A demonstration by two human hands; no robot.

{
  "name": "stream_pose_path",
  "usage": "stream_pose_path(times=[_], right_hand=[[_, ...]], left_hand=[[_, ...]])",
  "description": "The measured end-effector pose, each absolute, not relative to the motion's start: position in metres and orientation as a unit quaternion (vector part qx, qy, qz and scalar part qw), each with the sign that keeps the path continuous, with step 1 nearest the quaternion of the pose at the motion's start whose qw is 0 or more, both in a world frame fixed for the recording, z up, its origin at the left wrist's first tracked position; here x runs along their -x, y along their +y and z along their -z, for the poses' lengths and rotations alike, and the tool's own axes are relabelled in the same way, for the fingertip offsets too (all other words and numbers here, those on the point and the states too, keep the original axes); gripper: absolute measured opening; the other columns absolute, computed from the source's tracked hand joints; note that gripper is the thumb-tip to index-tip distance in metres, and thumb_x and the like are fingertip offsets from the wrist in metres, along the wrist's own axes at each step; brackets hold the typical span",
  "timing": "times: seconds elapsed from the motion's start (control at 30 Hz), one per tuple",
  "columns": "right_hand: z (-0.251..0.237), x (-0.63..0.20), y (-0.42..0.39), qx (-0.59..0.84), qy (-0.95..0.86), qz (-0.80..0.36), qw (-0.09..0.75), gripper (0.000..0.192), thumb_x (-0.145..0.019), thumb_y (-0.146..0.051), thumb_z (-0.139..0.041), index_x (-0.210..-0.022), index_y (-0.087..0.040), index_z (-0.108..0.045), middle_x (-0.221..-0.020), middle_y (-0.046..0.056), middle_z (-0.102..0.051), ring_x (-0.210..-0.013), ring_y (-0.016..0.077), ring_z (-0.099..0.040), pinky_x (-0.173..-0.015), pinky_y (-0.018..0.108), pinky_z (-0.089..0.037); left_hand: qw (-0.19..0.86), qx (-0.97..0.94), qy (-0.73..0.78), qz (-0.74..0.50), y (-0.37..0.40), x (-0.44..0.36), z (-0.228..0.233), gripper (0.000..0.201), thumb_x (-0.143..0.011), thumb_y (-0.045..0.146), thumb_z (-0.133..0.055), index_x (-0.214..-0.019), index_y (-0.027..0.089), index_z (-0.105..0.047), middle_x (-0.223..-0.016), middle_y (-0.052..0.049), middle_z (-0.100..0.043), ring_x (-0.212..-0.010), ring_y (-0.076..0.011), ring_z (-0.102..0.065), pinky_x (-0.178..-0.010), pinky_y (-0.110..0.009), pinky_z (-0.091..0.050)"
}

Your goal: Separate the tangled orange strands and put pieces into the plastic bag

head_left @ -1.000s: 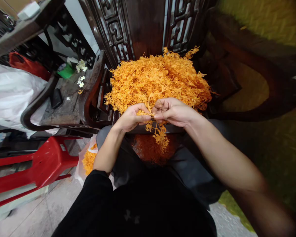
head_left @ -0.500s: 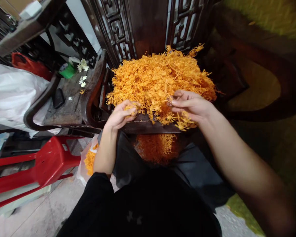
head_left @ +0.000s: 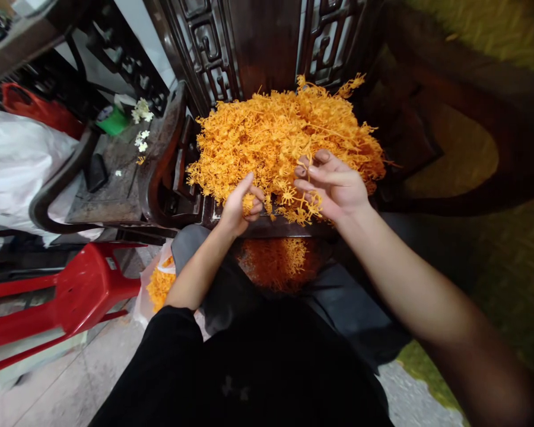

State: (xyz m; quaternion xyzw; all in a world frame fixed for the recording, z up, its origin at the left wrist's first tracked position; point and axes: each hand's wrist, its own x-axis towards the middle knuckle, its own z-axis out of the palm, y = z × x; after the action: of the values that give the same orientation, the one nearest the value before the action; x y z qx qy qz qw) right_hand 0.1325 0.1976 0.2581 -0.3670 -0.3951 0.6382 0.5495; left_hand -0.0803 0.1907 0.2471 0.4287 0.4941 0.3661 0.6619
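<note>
A big heap of orange, branching sprigs (head_left: pixel 258 130) that look like artificial flower parts lies on the seat of a dark carved wooden chair. My right hand (head_left: pixel 336 184) is in front of the heap's right side, thumb and fingers pinching an orange sprig (head_left: pixel 305 204) whose starry ends hang below them. To its left, close to the seat's front edge, my left hand (head_left: pixel 242 204) is curled round small orange pieces (head_left: pixel 248 203), mostly hidden by the fingers. A gap separates the two hands.
On the left a second wooden chair (head_left: pixel 102 201) bears a green cup (head_left: pixel 113 120), white flower pieces (head_left: pixel 141 140) and a black object (head_left: pixel 97 172). Below are a red plastic stool (head_left: pixel 82 287) and a bag of orange pieces (head_left: pixel 160 284). More orange shows beneath the seat (head_left: pixel 278 261).
My left hand has moved right, nearer to my right hand, and turned with its thumb up. My right hand has shifted slightly left, still pinching the sprig. The view has shifted slightly.
</note>
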Motion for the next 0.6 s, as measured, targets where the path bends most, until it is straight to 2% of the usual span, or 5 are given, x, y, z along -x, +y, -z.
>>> stream_pose_path(times=[0.07,0.17,0.3,0.47,0.6], right_hand=[[-0.259,-0.127,0.196,0.348,-0.388,-0.641,0.564,0.056,-0.062,-0.037,-0.086,-0.084,-0.026,-0.035,-0.097,0.005,-0.055,-0.093,0.0219,-0.055,-0.060,0.033,-0.040],[-0.259,-0.120,0.193,0.348,-0.388,-0.639,0.566,0.057,-0.064,-0.039,-0.087,-0.085,-0.027,-0.036,-0.096,0.004,-0.053,-0.089,0.0201,-0.054,-0.055,0.029,-0.034],[-0.262,-0.119,0.188,0.350,-0.376,-0.647,0.564,0.057,-0.062,-0.037,-0.090,-0.084,-0.026,-0.039,-0.093,0.003,-0.051,-0.079,0.0156,-0.049,-0.048,0.024,-0.021],[-0.269,-0.123,0.186,0.336,-0.355,-0.641,0.592,0.060,-0.063,-0.036,-0.092,-0.084,-0.026,-0.036,-0.095,0.003,-0.052,-0.083,0.0154,-0.052,-0.045,0.022,-0.019],[-0.264,-0.118,0.188,0.293,-0.348,-0.651,0.608,0.063,-0.065,-0.041,-0.094,-0.084,-0.026,-0.035,-0.093,0.002,-0.049,-0.079,0.0150,-0.052,-0.043,0.021,-0.017]], left_hand=[[0.602,-0.511,0.500,-0.356,0.185,0.068,-0.241,0.066,-0.089,0.084,-0.058,-0.072,0.021,-0.063,-0.058,0.002,-0.043,-0.048,-0.0089,-0.036,-0.045,-0.026,-0.030],[0.493,-0.624,0.477,-0.374,0.179,0.056,-0.237,0.060,-0.088,0.077,-0.067,-0.071,0.020,-0.066,-0.064,0.001,-0.055,-0.061,-0.0123,-0.051,-0.062,-0.030,-0.046],[0.360,-0.629,0.513,-0.460,0.181,0.059,-0.238,0.053,-0.095,0.069,-0.063,-0.074,0.020,-0.066,-0.071,-0.001,-0.062,-0.071,-0.0146,-0.057,-0.073,-0.030,-0.048],[0.467,-0.651,0.468,-0.374,0.180,0.055,-0.229,0.060,-0.097,0.075,-0.054,-0.083,0.019,-0.071,-0.065,0.000,-0.057,-0.066,-0.0143,-0.054,-0.068,-0.029,-0.045],[0.507,-0.697,0.384,-0.332,0.170,0.037,-0.224,0.058,-0.098,0.073,-0.056,-0.094,0.017,-0.071,-0.084,-0.002,-0.066,-0.080,-0.0145,-0.059,-0.080,-0.029,-0.048]])
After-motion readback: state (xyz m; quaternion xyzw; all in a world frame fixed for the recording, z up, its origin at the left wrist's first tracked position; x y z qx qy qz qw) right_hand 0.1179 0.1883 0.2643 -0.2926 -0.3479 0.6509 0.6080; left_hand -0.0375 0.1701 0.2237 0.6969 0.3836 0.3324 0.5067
